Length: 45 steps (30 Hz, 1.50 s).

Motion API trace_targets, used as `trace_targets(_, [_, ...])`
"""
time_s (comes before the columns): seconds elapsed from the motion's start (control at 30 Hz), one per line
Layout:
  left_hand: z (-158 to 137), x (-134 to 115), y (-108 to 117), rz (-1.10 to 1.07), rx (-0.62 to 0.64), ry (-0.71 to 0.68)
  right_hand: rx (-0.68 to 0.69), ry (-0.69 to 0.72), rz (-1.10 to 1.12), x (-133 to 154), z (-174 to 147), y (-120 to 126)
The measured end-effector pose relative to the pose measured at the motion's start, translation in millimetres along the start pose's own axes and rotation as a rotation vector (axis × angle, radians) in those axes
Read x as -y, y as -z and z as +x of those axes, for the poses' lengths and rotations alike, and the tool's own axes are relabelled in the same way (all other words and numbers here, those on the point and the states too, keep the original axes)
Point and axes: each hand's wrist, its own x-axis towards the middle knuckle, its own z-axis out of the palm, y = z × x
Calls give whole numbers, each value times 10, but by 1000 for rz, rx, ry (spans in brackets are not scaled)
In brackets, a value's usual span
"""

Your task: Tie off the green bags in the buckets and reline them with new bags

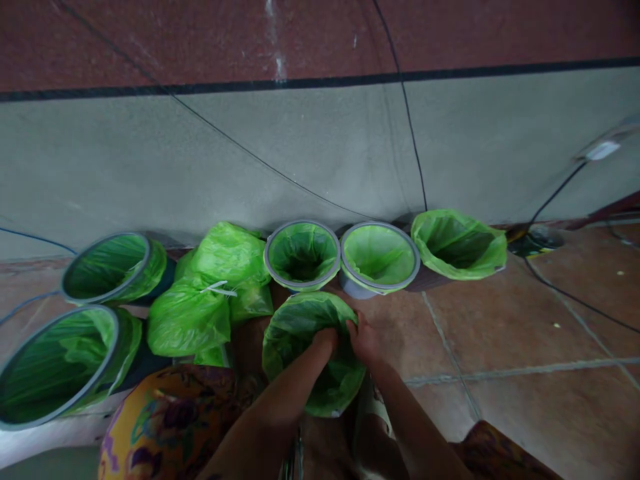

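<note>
Between my knees stands a bin lined with a green bin liner (287, 327), its mouth facing up and the liner folded over the rim. My left hand (327, 340) reaches inside the mouth, near the right inner wall; its fingers are mostly hidden. At the right edge of the rim, my right hand (365, 338) is closed on the liner, fingers inside and the rest outside. Right behind this bin are two grey-ringed lined bins, one darker inside (303, 257) and one lighter (381, 257). No grey ring shows on the bin in front of me.
Another lined bin (457, 247) stands at the right by the wall (310, 147). Tied green bags (200, 313) lie at the left, beside two larger ringed bins (107, 267). A black cable (575, 300) crosses the tiled floor (500, 327) at the right.
</note>
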Motion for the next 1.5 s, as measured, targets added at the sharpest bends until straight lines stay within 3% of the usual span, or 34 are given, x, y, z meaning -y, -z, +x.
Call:
trace_targets(0.07, [-144, 21, 205, 107, -87, -32, -64, 19, 31, 37, 70, 103])
trace_targets(0.17, [-290, -3, 607, 201, -346, -74, -131, 106, 81, 174, 299, 239])
trace_targets(0.23, [-288, -43, 854, 193, -548, -110, -92, 185, 87, 292, 486, 258])
trace_targets(0.3, [-222, -64, 1024, 226, -636, -158, 5, 266, 73, 387, 637, 204])
trace_targets(0.43, [-73, 22, 1115, 330, -544, -177, 157, 399, 0, 439, 752, -9])
trace_targets(0.53, [-37, 163, 1088, 367, -491, -178, 168, 401, -66, 422, 753, -97])
trace_targets(0.67, [-80, 325, 1096, 386, -450, -119, 179, 357, -112, 407, 706, -32])
trace_targets(0.8, [-212, 445, 1151, 340, -501, -84, 108, 140, -150, 276, 368, 3])
trace_targets(0.93, [-358, 583, 1187, 199, -573, -14, -65, -170, -125, 57, -335, -174])
trace_targets(1.07, [-388, 706, 1156, 122, -556, -34, -121, -279, -85, 12, -771, -219])
trace_targets(1.2, [-335, 754, 1072, 112, -541, -203, -257, -76, -3, 212, -459, 14])
trace_targets(1.33, [-296, 793, 1018, 61, -616, -276, -124, 156, 71, 444, 4, 97])
trace_targets(1.43, [-292, 872, 1021, 35, -650, -327, -15, 264, 137, 462, 101, 3])
trace_targets(1.5, [-308, 938, 1033, 54, -660, -347, -38, 265, 179, 399, 75, -67])
